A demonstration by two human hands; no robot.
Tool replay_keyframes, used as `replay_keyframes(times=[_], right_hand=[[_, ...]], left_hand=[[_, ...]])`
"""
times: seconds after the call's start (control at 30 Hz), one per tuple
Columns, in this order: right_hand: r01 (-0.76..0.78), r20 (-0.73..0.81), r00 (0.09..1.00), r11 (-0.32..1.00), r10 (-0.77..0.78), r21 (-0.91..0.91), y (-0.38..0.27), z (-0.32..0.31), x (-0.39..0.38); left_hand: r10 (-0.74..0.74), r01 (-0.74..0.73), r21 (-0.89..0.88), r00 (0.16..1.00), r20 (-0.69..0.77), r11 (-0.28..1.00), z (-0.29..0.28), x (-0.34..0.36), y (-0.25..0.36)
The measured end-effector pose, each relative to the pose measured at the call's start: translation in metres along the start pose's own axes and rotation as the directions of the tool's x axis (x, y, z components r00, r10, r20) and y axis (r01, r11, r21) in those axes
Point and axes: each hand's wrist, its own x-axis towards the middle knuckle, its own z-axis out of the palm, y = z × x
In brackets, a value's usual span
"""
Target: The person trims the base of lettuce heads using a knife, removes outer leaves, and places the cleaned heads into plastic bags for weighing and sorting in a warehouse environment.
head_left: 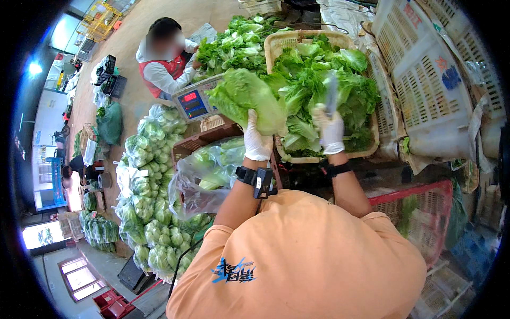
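Observation:
My left hand (256,141), in a white glove, grips a pale green lettuce head (244,98) in front of a scale (192,103) with a lit display. My right hand (332,133), also gloved, is closed on a knife (331,93) with its blade pointing up, over a cream plastic basket (372,141) heaped with leafy lettuce (350,80). Below my left hand sits a brown crate (182,148) lined with a clear bag (186,186) holding greens.
A co-worker (159,74) in a red vest handles a pile of greens (236,34) beyond the scale. Bagged vegetables (159,244) are stacked at my left. Upright plastic crates (414,64) line the right, and a red-rimmed basket (446,212) sits low at lower right.

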Motion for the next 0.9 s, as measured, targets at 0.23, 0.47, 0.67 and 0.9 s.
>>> replay_keyframes(times=[0.23,0.47,0.67,0.9], right_hand=[[0.459,-0.032,0.885,0.883,-0.464,-0.098,-0.018,0.044,-0.038],[0.222,-0.034,0.974,0.926,-0.222,0.305,-0.018,0.045,-0.053],[0.059,-0.076,0.995,0.997,-0.064,-0.059,-0.021,0.001,-0.009],[0.444,0.126,0.888,0.896,-0.442,0.009,-0.036,-0.003,-0.009]], left_hand=[[-0.079,0.072,0.076,0.992,0.1,0.995,0.034,-0.022,-0.01],[-0.12,0.123,-0.109,0.992,0.033,0.986,0.036,-0.018,0.001],[-0.173,0.194,-0.21,0.978,0.114,0.958,0.001,-0.002,0.017],[-0.18,0.187,-0.038,0.975,0.129,0.982,0.011,-0.015,0.004]])
